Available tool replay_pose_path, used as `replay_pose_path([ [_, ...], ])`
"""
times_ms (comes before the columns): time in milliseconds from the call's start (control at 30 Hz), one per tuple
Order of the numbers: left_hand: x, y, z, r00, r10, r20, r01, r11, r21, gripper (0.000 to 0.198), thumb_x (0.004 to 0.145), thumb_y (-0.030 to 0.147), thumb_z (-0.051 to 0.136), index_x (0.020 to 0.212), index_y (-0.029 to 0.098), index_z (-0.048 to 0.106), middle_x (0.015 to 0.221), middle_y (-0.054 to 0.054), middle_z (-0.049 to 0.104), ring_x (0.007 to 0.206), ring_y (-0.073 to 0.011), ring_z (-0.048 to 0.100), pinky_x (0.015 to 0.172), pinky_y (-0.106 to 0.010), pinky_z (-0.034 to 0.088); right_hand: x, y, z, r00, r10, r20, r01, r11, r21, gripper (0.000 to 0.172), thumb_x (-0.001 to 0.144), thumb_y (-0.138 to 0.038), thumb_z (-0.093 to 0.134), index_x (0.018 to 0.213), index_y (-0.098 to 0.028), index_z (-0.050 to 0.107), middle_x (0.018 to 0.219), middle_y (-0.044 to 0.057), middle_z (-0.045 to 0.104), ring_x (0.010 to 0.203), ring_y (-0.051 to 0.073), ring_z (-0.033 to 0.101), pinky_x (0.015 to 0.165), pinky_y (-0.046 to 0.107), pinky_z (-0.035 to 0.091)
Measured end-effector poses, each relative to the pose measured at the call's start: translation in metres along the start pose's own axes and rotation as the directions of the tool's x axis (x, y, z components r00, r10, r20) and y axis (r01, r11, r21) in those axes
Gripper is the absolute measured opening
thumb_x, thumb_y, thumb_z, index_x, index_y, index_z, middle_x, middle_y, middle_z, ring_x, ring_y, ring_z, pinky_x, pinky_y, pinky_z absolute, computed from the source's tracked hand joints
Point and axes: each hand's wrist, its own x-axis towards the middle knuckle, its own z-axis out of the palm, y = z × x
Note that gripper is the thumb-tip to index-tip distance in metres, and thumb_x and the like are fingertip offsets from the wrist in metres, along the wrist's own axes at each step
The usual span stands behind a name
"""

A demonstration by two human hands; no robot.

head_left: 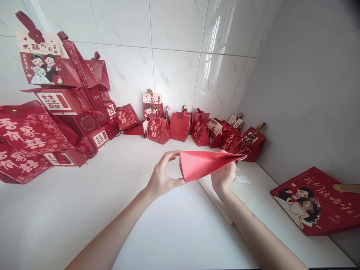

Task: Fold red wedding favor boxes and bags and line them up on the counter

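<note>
A red paper gift box (205, 163) with a wedge-shaped side is held sideways above the white table (157, 228). My left hand (164, 172) pinches its wide base end, thumb below and fingers above. At the narrowing end, my right hand (225, 174) grips the box from behind and below, so part of its fingers is hidden. A thin loop (246, 152) sticks out from the narrow tip. Beneath my right hand lies a pale flat pad or stack of sheets (215, 198), with a clear plastic piece (242, 176) by it.
Stacked red gift boxes (66, 125) stand on the left. A row of smaller red boxes (179, 125) lines the tiled wall (174, 71). A large red box with a printed couple (317, 202) leans at the right, near the grey wall (303, 97).
</note>
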Motion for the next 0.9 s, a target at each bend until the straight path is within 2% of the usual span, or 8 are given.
replay_pose_path([
  [67,0.001,0.001,0.001,0.999,-0.036,-0.028,0.035,0.999,-0.037,0.066,0.057,0.029,0.082,0.114,0.023,0.05,0.117,-0.007,0.057,0.112,-0.0244,0.053,0.098,-0.039,0.041,0.0,0.0,0.0,0.999,0.033,0.038,-0.031,0.999,-0.042,0.025,0.075,-0.047,0.049,0.082,-0.023,0.052,0.081,-0.001,0.055,0.08,0.017,0.054,0.071,0.029,0.044],
  [167,0.004,0.0,0.0,0.972,-0.217,-0.093,0.201,0.966,-0.16,0.061,0.062,0.04,0.078,0.113,0.021,0.049,0.115,-0.009,0.057,0.105,-0.0238,0.057,0.092,-0.038,0.046,-0.002,0.001,-0.002,0.985,0.142,0.1,-0.126,0.981,-0.146,0.023,0.074,-0.045,0.052,0.078,-0.023,0.044,0.077,-0.004,0.051,0.069,0.014,0.05,0.059,0.024,0.042],
  [267,0.007,-0.005,-0.004,0.885,-0.436,-0.162,0.395,0.889,-0.231,0.067,0.069,0.05,0.07,0.123,0.02,0.043,0.105,-0.008,0.06,0.1,-0.0234,0.059,0.088,-0.038,0.047,-0.003,0.003,-0.005,0.957,0.252,0.142,-0.213,0.946,-0.244,0.019,0.071,-0.032,0.057,0.074,-0.022,0.042,0.069,-0.006,0.048,0.057,0.01,0.045,0.049,0.02,0.037],
  [333,0.009,-0.009,-0.007,0.838,-0.507,-0.202,0.463,0.856,-0.23,0.075,0.071,0.054,0.067,0.131,0.021,0.037,0.093,-0.006,0.061,0.095,-0.0228,0.061,0.087,-0.037,0.047,-0.004,0.003,-0.006,0.944,0.297,0.144,-0.25,0.929,-0.273,0.021,0.07,-0.028,0.061,0.084,-0.022,0.048,0.07,-0.005,0.053,0.056,0.011,0.048,0.048,0.021,0.04],
  [467,0.01,-0.008,-0.011,0.862,-0.459,-0.213,0.422,0.885,-0.199,0.073,0.077,0.055,0.061,0.137,0.022,0.037,0.079,-0.001,0.059,0.082,-0.0182,0.06,0.08,-0.032,0.048,-0.003,0.002,-0.004,0.859,0.499,0.114,-0.473,0.859,-0.197,0.043,0.067,-0.027,0.068,0.105,-0.023,0.048,0.066,-0.004,0.06,0.05,0.012,0.052,0.046,0.022,0.046],
  [567,0.01,0.0,-0.012,0.869,-0.437,-0.233,0.41,0.899,-0.155,0.057,0.081,0.05,0.059,0.13,0.021,0.051,0.067,0.002,0.054,0.067,-0.0129,0.053,0.067,-0.025,0.045,-0.001,0.001,-0.003,0.775,0.621,0.115,-0.605,0.782,-0.149,0.021,0.066,-0.026,0.068,0.082,-0.018,0.056,0.056,-0.003,0.054,0.041,0.009,0.046,0.036,0.017,0.041],
  [700,0.011,0.007,-0.014,0.859,-0.447,-0.249,0.428,0.895,-0.128,0.047,0.081,0.046,0.06,0.119,0.02,0.061,0.056,0.004,0.049,0.059,-0.0114,0.047,0.059,-0.024,0.038,0.001,0.003,-0.003,0.751,0.656,0.072,-0.645,0.753,-0.132,0.019,0.069,-0.024,0.067,0.06,-0.017,0.053,0.047,-0.005,0.047,0.037,0.005,0.042,0.031,0.011,0.038],
  [900,0.012,0.002,-0.014,0.832,-0.5,-0.242,0.432,0.857,-0.282,0.044,0.076,0.046,0.064,0.11,0.018,0.064,0.058,0.003,0.053,0.06,-0.0115,0.049,0.07,-0.027,0.044,0.0,0.0,0.0,0.764,0.646,0.004,-0.64,0.758,-0.125,0.022,0.078,-0.03,0.068,0.065,-0.016,0.057,0.047,-0.003,0.055,0.036,0.007,0.051,0.036,0.01,0.048],
])
